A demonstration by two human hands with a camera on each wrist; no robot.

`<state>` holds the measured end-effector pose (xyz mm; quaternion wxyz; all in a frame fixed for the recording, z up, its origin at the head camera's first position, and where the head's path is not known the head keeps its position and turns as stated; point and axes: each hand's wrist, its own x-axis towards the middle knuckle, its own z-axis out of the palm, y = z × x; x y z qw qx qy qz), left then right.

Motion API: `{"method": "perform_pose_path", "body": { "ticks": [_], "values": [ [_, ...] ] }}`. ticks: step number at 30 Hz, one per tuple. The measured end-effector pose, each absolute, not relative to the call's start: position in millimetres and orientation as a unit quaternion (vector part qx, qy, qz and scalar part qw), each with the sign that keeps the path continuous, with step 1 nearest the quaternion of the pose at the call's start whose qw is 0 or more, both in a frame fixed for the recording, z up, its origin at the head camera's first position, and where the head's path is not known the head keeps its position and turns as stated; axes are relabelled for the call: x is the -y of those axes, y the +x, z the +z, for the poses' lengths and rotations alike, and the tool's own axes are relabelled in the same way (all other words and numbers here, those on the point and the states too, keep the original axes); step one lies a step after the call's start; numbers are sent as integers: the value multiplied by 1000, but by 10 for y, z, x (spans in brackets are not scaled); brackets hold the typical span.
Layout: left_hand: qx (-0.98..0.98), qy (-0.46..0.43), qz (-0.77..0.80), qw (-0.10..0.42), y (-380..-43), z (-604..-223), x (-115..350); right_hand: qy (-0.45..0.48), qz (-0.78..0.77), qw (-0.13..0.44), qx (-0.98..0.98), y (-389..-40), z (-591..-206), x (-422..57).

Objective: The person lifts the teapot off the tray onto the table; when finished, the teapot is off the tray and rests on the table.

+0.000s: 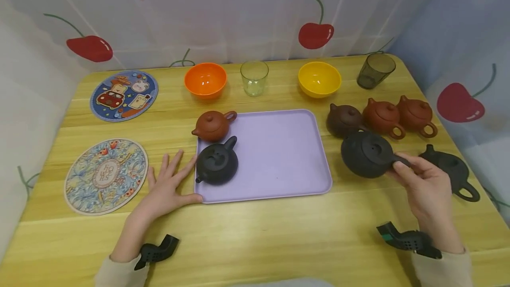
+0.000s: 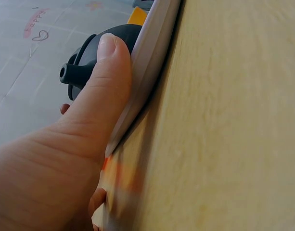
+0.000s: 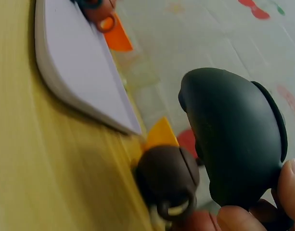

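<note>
"Teapot over on the right, the black pot, is it being held?"

"Yes, the right hand pinches its handle between thumb and fingers, and the pot hangs to the right of the tray, apparently off the table"

"And the left hand, what does it grasp?"

"Nothing, its fingers are released and spread beside the tray's left edge, with the thumb reaching the near left corner"

"What stands on the tray?"

"At its left end, another black teapot, spout towards the near left, and just beyond it a reddish-brown teapot at the far left corner, its spout out past the rim"

"Anything else around the right hand?"

"A dark brown teapot beyond the held pot, then 2 terracotta teapots side by side, and a flatter black teapot partly hidden by the hand"

"And along the far edge?"

"From left to right, an orange bowl, a clear glass, a yellow bowl and a dark tinted glass; 2 round mats lie at the left of the table"
</note>
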<state>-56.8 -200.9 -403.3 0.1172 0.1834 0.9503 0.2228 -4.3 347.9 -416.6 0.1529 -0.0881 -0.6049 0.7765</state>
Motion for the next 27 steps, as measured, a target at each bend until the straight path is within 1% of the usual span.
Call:
{"method": "perform_pose_path", "body": {
  "ticks": [2, 5, 9, 12, 16, 20, 27],
  "values": [
    [-950, 182, 223, 119, -565, -4024, 2010, -95, 796, 180, 569, 83, -4090, -3445],
    [-950, 181, 223, 122, -563, -4018, 2007, -128, 826, 206, 509, 214, -3928, -3338],
    [-950, 180, 222, 122, -565, -4025, 2009, -205, 833, 221, 464, 310, -3788, -3253],
    [-950, 181, 223, 121, -571, -4031, 2014, -238, 827, 219, 460, 360, -3839, -3294],
    [-950, 183, 223, 123, -574, -4031, 2014, -243, 831, 215, 452, 416, -3940, -3376],
    [-949, 182, 224, 126, -571, -4024, 2009, -248, 822, 222, 461, 444, -3971, -3418],
    [-949, 180, 225, 126, -565, -4016, 2009, -286, 789, 231, 493, 440, -4019, -3427]
  ]
}}
